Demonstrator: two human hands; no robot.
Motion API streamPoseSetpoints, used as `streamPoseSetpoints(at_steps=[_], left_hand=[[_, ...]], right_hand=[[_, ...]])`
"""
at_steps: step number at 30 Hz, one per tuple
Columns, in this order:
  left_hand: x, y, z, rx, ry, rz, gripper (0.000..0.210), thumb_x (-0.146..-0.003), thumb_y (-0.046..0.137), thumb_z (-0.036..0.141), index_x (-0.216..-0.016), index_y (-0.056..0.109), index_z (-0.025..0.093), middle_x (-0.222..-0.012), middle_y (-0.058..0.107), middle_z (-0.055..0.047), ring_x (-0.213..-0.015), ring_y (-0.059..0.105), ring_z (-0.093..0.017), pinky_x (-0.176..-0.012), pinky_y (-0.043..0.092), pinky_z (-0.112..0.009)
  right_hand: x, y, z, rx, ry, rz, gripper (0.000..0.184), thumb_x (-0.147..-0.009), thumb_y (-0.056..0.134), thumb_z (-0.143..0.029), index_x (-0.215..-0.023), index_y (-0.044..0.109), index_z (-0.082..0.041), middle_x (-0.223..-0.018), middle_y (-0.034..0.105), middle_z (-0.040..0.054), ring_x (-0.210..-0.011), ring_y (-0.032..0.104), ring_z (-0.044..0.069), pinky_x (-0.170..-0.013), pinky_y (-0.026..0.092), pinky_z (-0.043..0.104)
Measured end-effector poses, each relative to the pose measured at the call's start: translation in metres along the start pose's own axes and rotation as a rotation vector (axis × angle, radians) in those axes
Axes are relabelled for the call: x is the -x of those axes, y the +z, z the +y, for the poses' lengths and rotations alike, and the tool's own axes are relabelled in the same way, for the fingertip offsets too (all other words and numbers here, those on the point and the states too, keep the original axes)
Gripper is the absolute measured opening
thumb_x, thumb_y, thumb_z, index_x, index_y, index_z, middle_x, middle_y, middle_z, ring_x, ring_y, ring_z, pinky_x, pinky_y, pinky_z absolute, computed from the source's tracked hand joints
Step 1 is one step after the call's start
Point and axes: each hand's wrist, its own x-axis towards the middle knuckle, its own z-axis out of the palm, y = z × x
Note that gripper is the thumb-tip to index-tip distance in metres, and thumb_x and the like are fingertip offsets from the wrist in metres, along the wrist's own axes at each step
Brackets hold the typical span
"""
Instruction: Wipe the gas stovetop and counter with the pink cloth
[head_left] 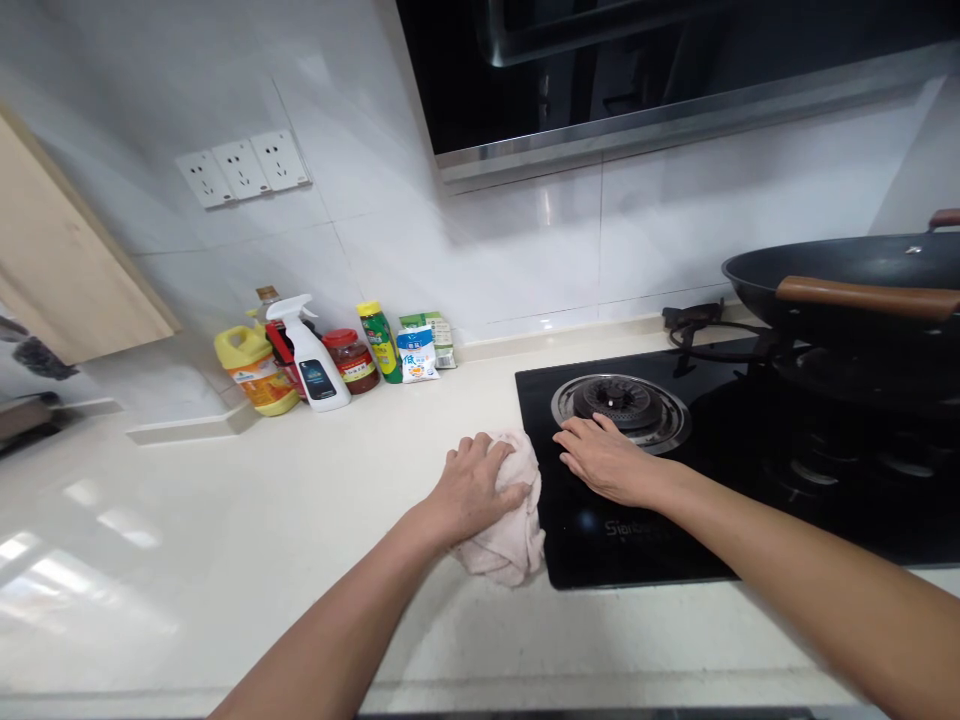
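Observation:
My left hand [474, 490] presses down on a pale pink cloth [510, 550], its fingers curled over the bunched fabric. The cloth lies crumpled on the white countertop [360, 520], against the left edge of the black glass gas cooktop [600, 560]. On the right, my right hand [600, 458] is stretched out low over the glass, in front of the round left burner [621, 400]. It holds nothing and its fingers are extended. Whether its palm touches the glass is hidden.
Along the wall stand a yellow jug [259, 370], a white spray bottle [319, 365], a red-lidded jar [351, 360], a green shaker [381, 345] and small packets [417, 355]. A wok [847, 265] sits at right. The range hood [637, 120] hangs above.

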Motion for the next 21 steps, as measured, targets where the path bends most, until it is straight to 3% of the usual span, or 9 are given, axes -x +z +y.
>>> streamPoseSetpoints(at_steps=[21], left_hand=[[-0.0008, 0.0022, 0.0004, -0.004, -0.015, -0.009, 0.048, -0.092, 0.054, 0.050, -0.132, 0.053, 0.023, -0.126, 0.053, -0.011, -0.114, 0.050, -0.031, -0.099, 0.040, -0.047]], right_hand=[[-0.0003, 0.0001, -0.0005, 0.020, 0.004, -0.012, 0.030, -0.103, 0.036, -0.026, -0.119, 0.059, -0.017, -0.127, 0.056, 0.0147, -0.116, 0.055, 0.026, -0.109, 0.030, 0.050]])
